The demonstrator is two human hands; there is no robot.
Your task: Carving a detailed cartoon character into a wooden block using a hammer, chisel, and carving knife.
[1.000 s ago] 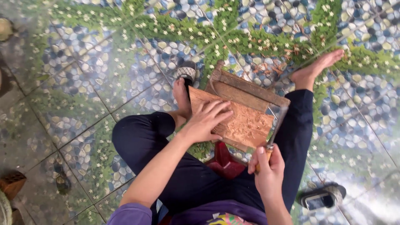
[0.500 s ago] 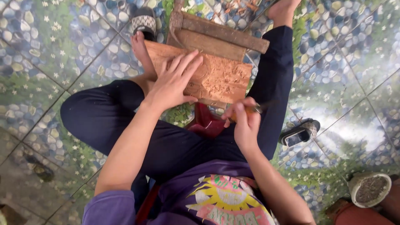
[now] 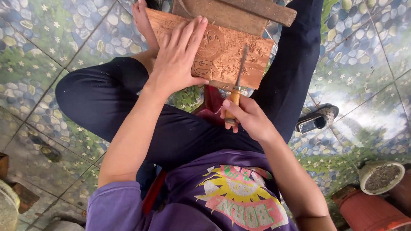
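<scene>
Head view, looking down at a seated person at work on a wood panel (image 3: 222, 53). The left hand (image 3: 177, 60) lies flat on the panel's left half, fingers spread and extended, palm pressing the wood — nothing is gripped. The right hand (image 3: 246, 117) sits just below the panel's near edge, clenched round the yellow handle of a chisel (image 3: 237, 83); the thumb lies along the handle. The chisel's metal shaft runs up and away from the right hand onto the panel, its tip resting on the carved surface to the right of the left hand's fingertips. Between the two hands the panel shows a carved cartoon figure, partly covered by the left hand, with loose chips scattered around the blade. The panel rests tilted against the person's foot and lower leg, beyond both hands. A second board (image 3: 233, 13) lies across the panel's far edge — touching it, above the left hand's fingertips. To the right of the right hand, on the tiled floor (image 3: 51, 42), lies a phone (image 3: 314, 122), well apart from the panel.
</scene>
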